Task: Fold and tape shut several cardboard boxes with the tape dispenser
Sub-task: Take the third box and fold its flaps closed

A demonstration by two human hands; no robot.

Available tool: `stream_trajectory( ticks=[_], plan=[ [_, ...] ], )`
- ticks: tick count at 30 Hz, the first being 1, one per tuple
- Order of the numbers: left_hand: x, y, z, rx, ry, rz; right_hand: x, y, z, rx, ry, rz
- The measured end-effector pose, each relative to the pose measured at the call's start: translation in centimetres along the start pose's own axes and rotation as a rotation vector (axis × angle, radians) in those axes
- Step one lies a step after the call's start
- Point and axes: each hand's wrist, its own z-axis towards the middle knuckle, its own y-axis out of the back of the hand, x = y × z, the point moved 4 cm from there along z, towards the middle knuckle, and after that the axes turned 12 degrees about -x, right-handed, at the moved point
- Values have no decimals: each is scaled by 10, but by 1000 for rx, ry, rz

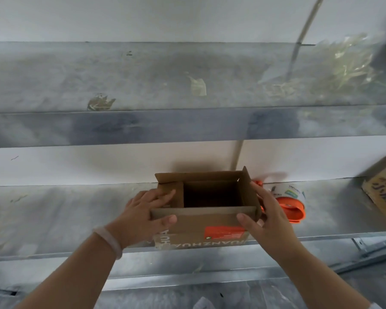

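1. Two metal shelves are seen: the lower shelf carries the cardboard box, and the upper shelf runs above and behind the box.
2. A heap of crumpled clear plastic is piled on the upper shelf, well above and to the right of the box.
3. The cardboard box is stood at the front edge of the lower shelf with its top open. The far flap is raised, the right flap is tilted up, and the left flap is folded in over the opening. The dark inside is shown.
4. A second box, printed and partly cut off by the picture's edge, is set well to the right of the cardboard box.
5. The box's left side is gripped by the left hand: the fingers are laid across the left flap and the thumb is pressed on the front.
6. The box's right side is gripped by the right hand, with the fingers spread behind the right flap and the thumb set on the front corner.
7. An orange tape dispenser is laid just right of the box, partly hidden behind the right hand.
8. A red label is stuck on the box's front face.
9. A pale bracelet is worn on the left wrist, below and left of the box.
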Motion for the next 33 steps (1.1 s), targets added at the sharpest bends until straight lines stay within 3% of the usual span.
stream_trajectory(
  ticks=[8,11,16,23,28,33],
  plan=[
    [-2,13,20,201,-54,77,5,6,-2,-10,80,-1],
    [-3,8,24,254,-57,71,3,8,-3,-10,194,-125],
    [4,-7,20,205,-58,-44,9,12,4,28,333,-267],
    [8,-8,22,220,-8,-80,20,17,12,120,221,-52],
    [11,-10,22,272,79,-178,25,12,12,222,221,-140],
    [11,-14,21,291,37,-84,21,3,19,255,287,-244]
  ],
)
